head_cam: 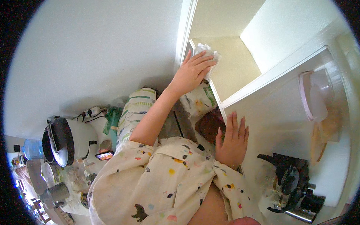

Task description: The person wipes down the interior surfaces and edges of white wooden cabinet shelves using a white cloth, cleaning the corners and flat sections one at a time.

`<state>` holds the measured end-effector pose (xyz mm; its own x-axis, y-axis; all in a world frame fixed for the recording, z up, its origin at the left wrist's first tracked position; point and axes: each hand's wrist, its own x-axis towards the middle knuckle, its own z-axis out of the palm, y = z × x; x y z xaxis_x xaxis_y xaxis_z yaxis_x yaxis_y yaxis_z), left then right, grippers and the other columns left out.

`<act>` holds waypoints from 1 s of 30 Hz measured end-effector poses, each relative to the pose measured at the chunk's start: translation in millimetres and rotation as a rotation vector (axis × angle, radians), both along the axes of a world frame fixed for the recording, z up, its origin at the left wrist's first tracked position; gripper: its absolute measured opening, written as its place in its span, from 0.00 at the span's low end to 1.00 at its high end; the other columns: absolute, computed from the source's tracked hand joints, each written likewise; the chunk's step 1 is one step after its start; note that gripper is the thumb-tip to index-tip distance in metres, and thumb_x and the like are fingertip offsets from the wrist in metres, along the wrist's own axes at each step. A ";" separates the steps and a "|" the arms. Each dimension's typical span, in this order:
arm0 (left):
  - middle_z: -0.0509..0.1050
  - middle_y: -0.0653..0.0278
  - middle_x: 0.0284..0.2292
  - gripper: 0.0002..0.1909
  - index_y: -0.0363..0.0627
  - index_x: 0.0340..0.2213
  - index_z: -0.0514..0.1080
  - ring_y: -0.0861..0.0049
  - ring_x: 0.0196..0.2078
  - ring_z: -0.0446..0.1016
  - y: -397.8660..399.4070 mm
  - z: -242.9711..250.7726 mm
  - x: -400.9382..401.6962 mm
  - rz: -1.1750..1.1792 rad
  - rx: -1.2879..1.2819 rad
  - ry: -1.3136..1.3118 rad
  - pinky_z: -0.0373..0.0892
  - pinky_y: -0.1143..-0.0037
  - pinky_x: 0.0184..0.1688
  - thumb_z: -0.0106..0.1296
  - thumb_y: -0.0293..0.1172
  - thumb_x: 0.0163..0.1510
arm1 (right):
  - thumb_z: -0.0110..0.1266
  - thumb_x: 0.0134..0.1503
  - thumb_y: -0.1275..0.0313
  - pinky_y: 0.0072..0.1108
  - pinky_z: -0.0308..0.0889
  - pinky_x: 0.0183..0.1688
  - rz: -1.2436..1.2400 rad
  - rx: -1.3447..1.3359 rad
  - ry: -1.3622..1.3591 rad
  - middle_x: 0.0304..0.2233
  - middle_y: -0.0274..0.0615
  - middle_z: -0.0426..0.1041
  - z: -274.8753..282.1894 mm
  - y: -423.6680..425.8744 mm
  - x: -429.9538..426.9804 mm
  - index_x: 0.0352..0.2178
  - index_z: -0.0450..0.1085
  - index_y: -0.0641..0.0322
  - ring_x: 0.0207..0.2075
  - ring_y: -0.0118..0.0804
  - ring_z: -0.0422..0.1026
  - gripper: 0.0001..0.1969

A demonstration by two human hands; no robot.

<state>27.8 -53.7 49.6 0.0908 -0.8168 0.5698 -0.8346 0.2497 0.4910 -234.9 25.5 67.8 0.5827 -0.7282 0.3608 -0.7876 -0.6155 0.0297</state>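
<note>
A crumpled white wipe [207, 49] lies under my left hand [193, 70]. The hand presses it with spread fingers on the front edge of a cream cabinet shelf [234, 63]. My right hand [233, 143] holds nothing. Its fingers are extended, and it appears to rest at the white cabinet's front edge, below the shelf's corner. Whether its palm bears on the cabinet I cannot tell. The sleeve of a patterned cream shirt [173, 178] covers each upper arm.
In the lower compartment are a glass coffee pot with black parts [289, 180] and a pale plastic container [316, 95]. On the left, a countertop holds a large white cooker with a black lid [79, 139], a phone [104, 156] and a cutlery-print cover [135, 114].
</note>
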 end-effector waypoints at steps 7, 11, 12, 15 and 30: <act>0.68 0.64 0.54 0.16 0.53 0.50 0.71 0.64 0.63 0.59 27.4 -5.0 -38.5 0.123 -0.075 -0.053 0.41 0.51 0.66 0.44 0.33 0.60 | 0.49 0.59 0.66 0.46 0.53 0.62 -0.014 0.002 -0.028 0.64 0.38 0.54 2.8 3.4 1.7 0.59 0.56 0.57 0.63 0.55 0.54 0.27; 0.68 0.66 0.53 0.17 0.55 0.51 0.69 0.65 0.62 0.60 23.5 -3.8 -46.9 0.217 -0.088 -0.069 0.42 0.51 0.66 0.43 0.34 0.61 | 0.49 0.58 0.66 0.45 0.53 0.62 -0.019 -0.019 -0.031 0.64 0.38 0.54 1.9 3.4 0.0 0.59 0.56 0.56 0.63 0.55 0.55 0.27; 0.68 0.66 0.53 0.17 0.55 0.51 0.69 0.65 0.62 0.60 20.9 -5.6 -46.3 0.215 -0.091 -0.066 0.42 0.51 0.66 0.43 0.34 0.61 | 0.50 0.58 0.66 0.44 0.54 0.62 -0.016 -0.011 -0.019 0.64 0.38 0.54 1.8 3.1 -1.1 0.59 0.56 0.56 0.63 0.55 0.55 0.27; 0.68 0.66 0.54 0.17 0.55 0.51 0.69 0.65 0.62 0.60 11.7 -9.1 -39.2 0.236 -0.105 -0.076 0.41 0.51 0.66 0.42 0.35 0.62 | 0.50 0.58 0.66 0.44 0.54 0.62 -0.013 0.001 -0.024 0.64 0.38 0.54 0.2 3.4 -3.9 0.59 0.56 0.56 0.63 0.55 0.55 0.28; 0.66 0.62 0.56 0.20 0.51 0.55 0.66 0.63 0.63 0.58 -18.2 -10.3 25.8 0.128 -0.102 -0.071 0.43 0.54 0.67 0.39 0.38 0.63 | 0.51 0.58 0.65 0.44 0.51 0.63 0.018 0.025 -0.028 0.65 0.40 0.52 3.2 7.0 -8.5 0.61 0.54 0.57 0.64 0.55 0.53 0.30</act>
<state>53.6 -71.8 39.3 0.1469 -0.7389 0.6577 -0.8942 0.1850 0.4076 -243.4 32.5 70.9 0.5855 -0.7269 0.3589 -0.7767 -0.6298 -0.0083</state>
